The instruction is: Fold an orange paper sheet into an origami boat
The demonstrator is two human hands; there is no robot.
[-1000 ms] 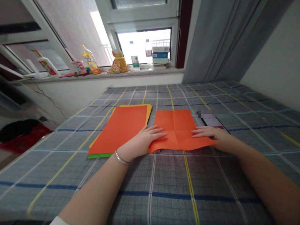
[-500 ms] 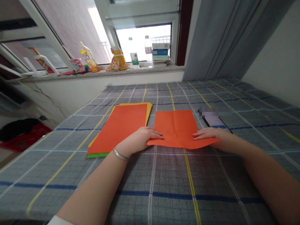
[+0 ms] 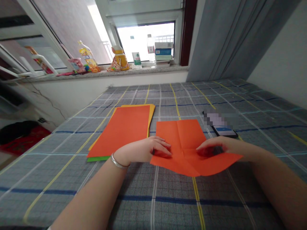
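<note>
A creased sheet of orange paper lies in front of me, with crossing fold lines and its near edge lifted and bent. At its left edge my left hand, with a silver bangle on the wrist, is closed on the paper, fingers on top. My right hand grips the right side with curled fingers; its thumb is hidden by the raised flap. To the left of the sheet is a stack of coloured paper, orange on top, with yellow and green edges showing.
A phone with a lit screen lies behind my right hand. Everything rests on a grey checked cloth. On the windowsill stand bottles, a tube and stacked boxes. A grey curtain hangs at right.
The orange sheet has moved nearer to me, and its front edge has risen and opened out. Both hands have gone from lying flat on it to curled round its sides.
</note>
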